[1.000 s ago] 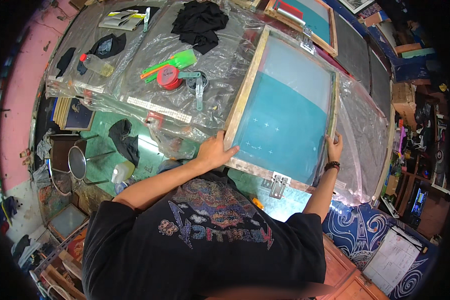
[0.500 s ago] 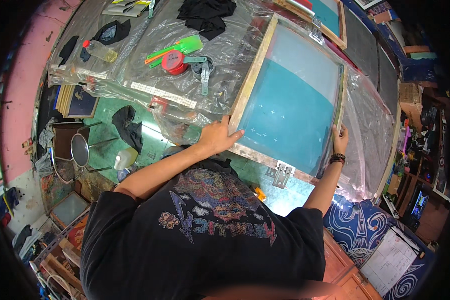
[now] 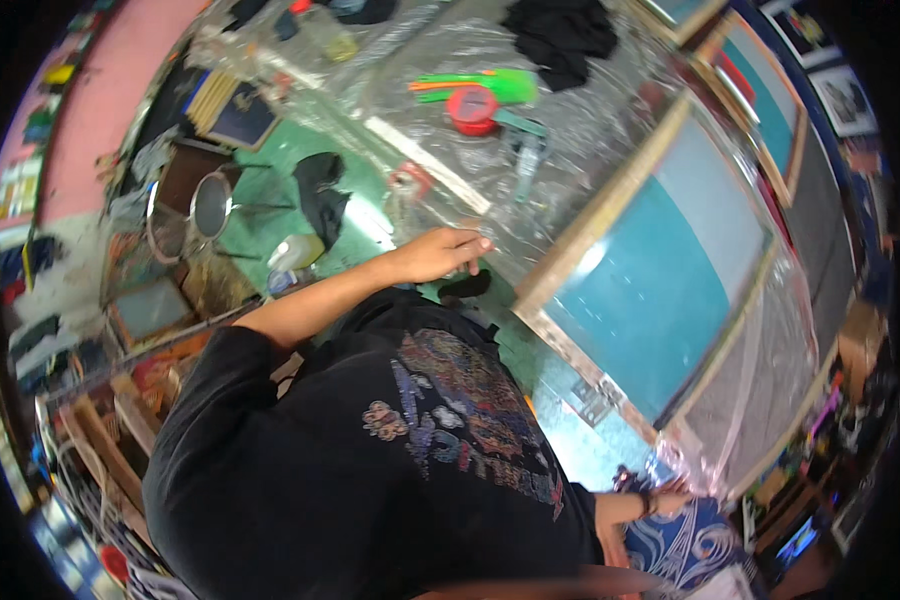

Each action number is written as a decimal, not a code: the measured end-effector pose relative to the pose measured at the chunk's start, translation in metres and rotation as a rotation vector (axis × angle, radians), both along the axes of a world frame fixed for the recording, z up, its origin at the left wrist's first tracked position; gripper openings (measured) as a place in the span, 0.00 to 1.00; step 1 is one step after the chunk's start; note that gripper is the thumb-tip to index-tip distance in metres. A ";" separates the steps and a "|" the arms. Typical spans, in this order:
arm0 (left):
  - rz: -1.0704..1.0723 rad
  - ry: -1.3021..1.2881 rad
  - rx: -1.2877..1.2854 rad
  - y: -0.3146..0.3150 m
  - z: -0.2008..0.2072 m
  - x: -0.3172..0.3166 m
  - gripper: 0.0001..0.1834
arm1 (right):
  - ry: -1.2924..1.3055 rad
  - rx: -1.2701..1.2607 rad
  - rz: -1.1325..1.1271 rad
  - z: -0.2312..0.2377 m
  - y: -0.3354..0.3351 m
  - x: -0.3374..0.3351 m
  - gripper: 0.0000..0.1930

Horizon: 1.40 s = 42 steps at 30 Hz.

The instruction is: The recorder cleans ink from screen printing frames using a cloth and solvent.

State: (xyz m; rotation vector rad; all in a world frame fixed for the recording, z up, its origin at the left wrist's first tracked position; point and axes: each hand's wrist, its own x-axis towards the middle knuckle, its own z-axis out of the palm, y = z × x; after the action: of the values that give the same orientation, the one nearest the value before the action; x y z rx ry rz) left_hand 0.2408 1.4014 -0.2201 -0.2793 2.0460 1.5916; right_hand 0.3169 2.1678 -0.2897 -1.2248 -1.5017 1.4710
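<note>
A wooden-framed printing screen [image 3: 660, 280] with a teal lower part and a paler upper part lies on the plastic-covered table. A metal hinge clamp [image 3: 602, 392] sits at its near edge. My left hand [image 3: 443, 254] is off the frame, over the table's near edge, its fingers loosely stretched with nothing in them. Down at the lower right, my right hand [image 3: 672, 499] is beside the table's near right corner and a blue patterned cloth [image 3: 695, 540]. Motion blur smears its fingers, so what it touches cannot be made out.
On the table lie green spatulas [image 3: 510, 86], a red round lid [image 3: 472, 108], a grey-green scraper [image 3: 530, 160] and a black cloth [image 3: 562, 40]. Another teal screen [image 3: 765, 90] stands farther right. On the floor at left are a stool [image 3: 211, 206] and a jug [image 3: 296, 252].
Both hands have let go of the screen frame. My left hand has drawn back from its corner; my right hand has dropped down toward my side. The view has turned, blurring things.
</note>
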 end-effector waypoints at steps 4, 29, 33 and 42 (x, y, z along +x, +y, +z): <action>-0.032 -0.017 0.094 -0.022 -0.036 0.007 0.24 | 0.654 -0.622 -0.283 -0.070 0.044 0.113 0.29; 0.052 0.172 -0.070 -0.390 -0.093 0.053 0.22 | 0.924 -1.154 -0.731 -0.123 -0.568 -0.159 0.26; 0.215 0.123 -0.061 -0.435 -0.098 0.067 0.22 | 0.909 -1.194 -0.852 -0.130 -0.622 -0.163 0.26; 0.242 0.064 -0.069 -0.457 -0.110 0.080 0.21 | 0.878 -1.238 -1.199 -0.151 -0.667 -0.150 0.25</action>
State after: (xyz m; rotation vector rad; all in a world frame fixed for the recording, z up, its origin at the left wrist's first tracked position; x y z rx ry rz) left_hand 0.3213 0.9439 -0.3298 -0.5252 2.1876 1.6912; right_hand 0.1668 1.5007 -0.4408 -1.3187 0.8409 1.5460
